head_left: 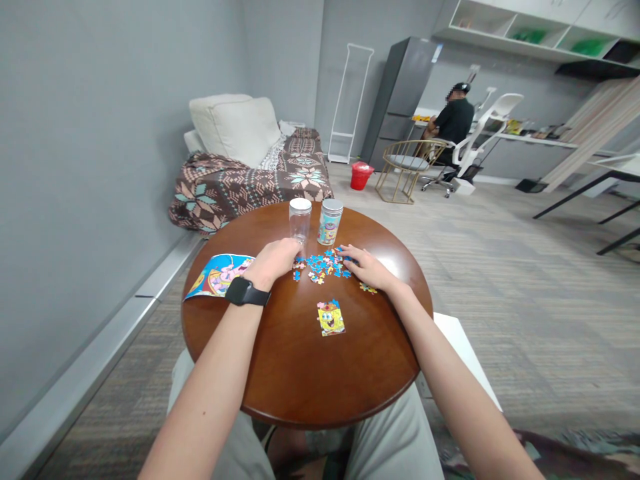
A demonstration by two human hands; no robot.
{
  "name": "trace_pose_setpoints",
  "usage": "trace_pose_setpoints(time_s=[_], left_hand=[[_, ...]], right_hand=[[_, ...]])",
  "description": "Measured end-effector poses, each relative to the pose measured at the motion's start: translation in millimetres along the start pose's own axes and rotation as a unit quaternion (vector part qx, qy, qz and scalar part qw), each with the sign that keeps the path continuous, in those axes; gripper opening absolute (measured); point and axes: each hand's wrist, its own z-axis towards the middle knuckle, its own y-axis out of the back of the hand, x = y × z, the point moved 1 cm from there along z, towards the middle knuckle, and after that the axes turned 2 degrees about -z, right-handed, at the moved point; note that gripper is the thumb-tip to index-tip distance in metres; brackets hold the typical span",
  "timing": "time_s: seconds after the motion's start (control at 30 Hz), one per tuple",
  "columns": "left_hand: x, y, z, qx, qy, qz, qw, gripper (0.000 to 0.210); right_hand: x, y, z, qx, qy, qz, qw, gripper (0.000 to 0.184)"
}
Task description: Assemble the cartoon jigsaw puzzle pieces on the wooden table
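A loose pile of jigsaw puzzle pieces (325, 265), mostly blue with yellow and pink, lies on a round brown table. My left hand (279, 260) is at the pile's left edge with fingers curled; whatever they hold, if anything, is hidden. On the pile's right side my right hand (369, 268) lies low, fingers stretched and apart, the tips at the pieces. Nearer to me is a joined yellow puzzle section (331, 318) showing a cartoon face. A few yellow pieces (368, 288) sit below my right palm. The printed picture sheet (213, 277) is partly behind my left wrist.
A clear jar (300, 217) with a white lid and a printed can (330, 223) stand behind the pile on the table (295, 373). Beyond are a blanket-covered sofa (255, 177), a red bin (361, 175), a gold chair (407, 167) and a seated person (456, 117).
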Motion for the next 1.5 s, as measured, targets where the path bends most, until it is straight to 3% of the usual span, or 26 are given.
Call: trace_pose_setpoints(time_s=[0.17,0.33,0.43,0.57,0.73,1.03,1.17,1.37,1.5], left_hand=[[2,2.0,-1,0.019,0.017,-0.004,1.000,0.022],[5,5.2,-3,0.011,0.046,-0.018,0.999,0.018],[9,8.0,-5,0.002,0.068,-0.016,0.998,0.014],[12,7.3,-5,0.032,0.087,-0.045,0.995,0.004],[7,2.7,-1,0.055,0.073,-0.058,0.994,0.002],[-2,4.4,2,0.058,0.052,-0.038,0.996,0.005],[8,4.8,1,0.051,0.066,-0.049,0.995,0.010],[10,4.3,0,0.058,0.061,-0.054,0.995,0.021],[4,2.6,2,0.058,0.052,-0.050,0.996,0.020]], right_hand=[[1,2,1,-0.043,0.058,0.015,0.997,0.023],[7,4,1,-0.067,0.064,0.025,0.995,0.022],[11,2,1,-0.052,0.065,0.033,0.996,0.026],[16,0,1,-0.021,0.067,0.025,0.997,0.029],[18,3,0,-0.030,0.053,0.024,0.998,0.025],[17,0,2,-0.037,0.091,0.035,0.995,0.021],[11,0,2,-0.086,0.053,0.018,0.995,0.021],[-10,3,2,-0.228,-0.107,0.027,0.967,0.021],[-14,3,3,-0.231,-0.115,0.070,0.964,0.018]])
